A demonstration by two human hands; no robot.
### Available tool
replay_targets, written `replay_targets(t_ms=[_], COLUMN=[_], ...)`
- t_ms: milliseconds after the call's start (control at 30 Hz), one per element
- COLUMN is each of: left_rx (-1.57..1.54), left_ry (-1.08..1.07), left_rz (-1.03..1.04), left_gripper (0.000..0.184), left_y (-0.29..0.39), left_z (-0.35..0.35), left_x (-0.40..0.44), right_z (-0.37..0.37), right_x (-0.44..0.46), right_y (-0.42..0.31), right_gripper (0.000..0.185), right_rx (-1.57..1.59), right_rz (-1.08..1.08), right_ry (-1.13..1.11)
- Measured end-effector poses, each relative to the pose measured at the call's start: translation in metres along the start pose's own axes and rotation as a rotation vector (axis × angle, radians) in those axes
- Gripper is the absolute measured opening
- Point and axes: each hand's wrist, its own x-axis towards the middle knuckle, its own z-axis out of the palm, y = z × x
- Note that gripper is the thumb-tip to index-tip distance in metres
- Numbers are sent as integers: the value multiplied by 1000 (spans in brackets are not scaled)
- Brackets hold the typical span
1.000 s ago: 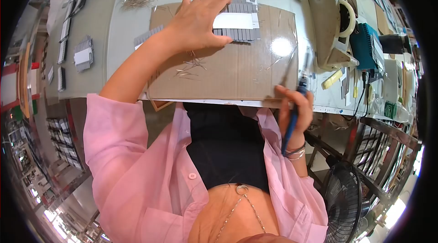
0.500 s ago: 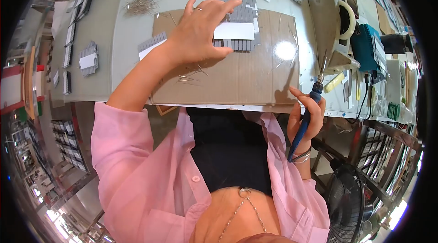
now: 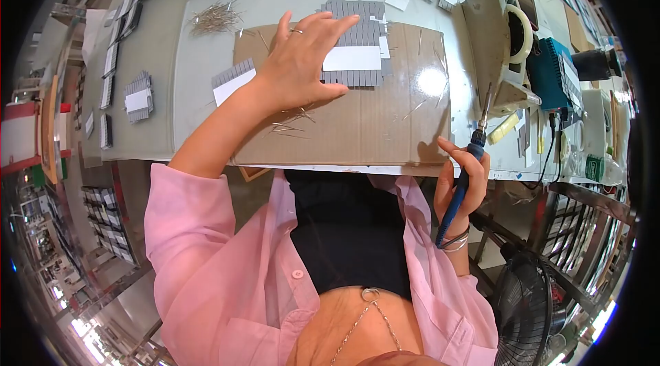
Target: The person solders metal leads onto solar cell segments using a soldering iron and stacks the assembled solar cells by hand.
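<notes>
worktable (image 3: 196, 101): pale, glossy top | right of worktable, lower: black fan (image 3: 522, 311), metal frame (image 3: 590, 203) | left of worktable, lower: loaded rack (image 3: 106, 221) | far below worktable, both sides: bright light (image 3: 608, 321)

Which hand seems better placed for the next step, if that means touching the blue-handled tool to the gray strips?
Probably the right hand: it grips the blue-handled tool, metal tip forward. The left hand holds no tool; it is spread at the gray strips, perhaps for steadying them.
</notes>
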Motion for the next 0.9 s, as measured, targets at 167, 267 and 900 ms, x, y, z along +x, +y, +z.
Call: replay_targets(t_ms=[167,267,900], left_rx=[42,59,57], left_ry=[7,7,14], left_rz=[9,12,24], left_gripper=[94,93,92], left_y=[0,2,11], left_z=[1,1,8], left_x=[-1,-2,5], right_z=[1,1,0], right_x=[0,2,-1], right_y=[0,-1,0], right_gripper=[22,22,27], right_rx=[8,6,8], right_rz=[8,3,9], right_ry=[-2,2,34])
